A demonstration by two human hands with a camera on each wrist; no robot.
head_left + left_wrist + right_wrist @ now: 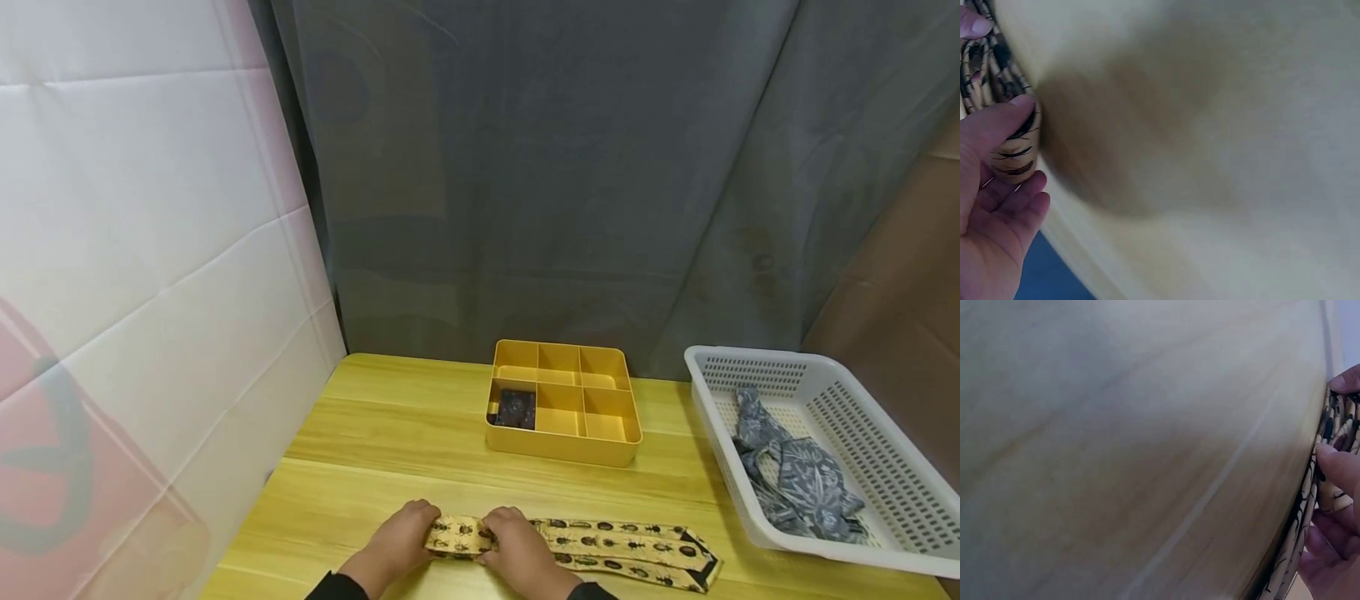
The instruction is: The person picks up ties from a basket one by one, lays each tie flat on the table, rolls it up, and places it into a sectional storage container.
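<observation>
Left hand (397,537) and right hand (517,546) both pinch the folded end of the tie (600,550) at the table's (390,450) near edge; the organizer (562,417) lies at 12 o'clock, the basket (862,408) at 2 o'clock.

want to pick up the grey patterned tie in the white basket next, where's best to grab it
Grip the grey tie at the raised folded bunch near its middle, coming straight down from above. It lies crumpled with loops standing up, and the white basket walls block any side approach; its top is open.
</observation>
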